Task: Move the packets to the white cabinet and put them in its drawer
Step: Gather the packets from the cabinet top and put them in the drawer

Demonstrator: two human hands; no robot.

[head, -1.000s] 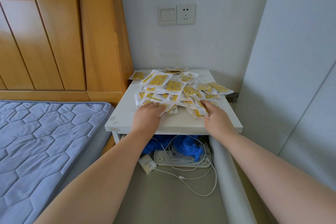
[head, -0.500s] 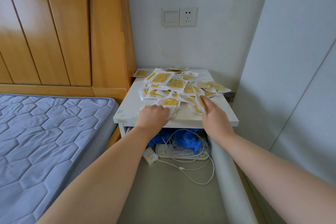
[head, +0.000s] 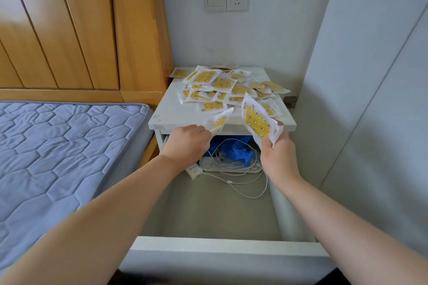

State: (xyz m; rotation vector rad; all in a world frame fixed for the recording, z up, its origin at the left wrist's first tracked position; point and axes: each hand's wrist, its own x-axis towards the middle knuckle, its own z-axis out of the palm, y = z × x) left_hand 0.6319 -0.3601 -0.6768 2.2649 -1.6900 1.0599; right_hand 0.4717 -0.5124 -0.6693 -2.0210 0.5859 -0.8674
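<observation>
I can't read the print on the packets [head: 222, 83] heaped at 12 o'clock on the cabinet top [head: 166, 113]; it is too small. The packet [head: 217, 120] my left hand [head: 185, 143] pinches is smeared with blur, the fingertips tucked out of sight under the knuckles. At its 3 o'clock the right hand [head: 278, 157] grips a fanned stack [head: 257, 122] too overlapped to count, the blue bundle [head: 238, 150] at the drawer's [head: 222, 243] back is half hidden under the top and cables [head: 243, 183], and the drawer front is cut off at 6 o'clock
</observation>
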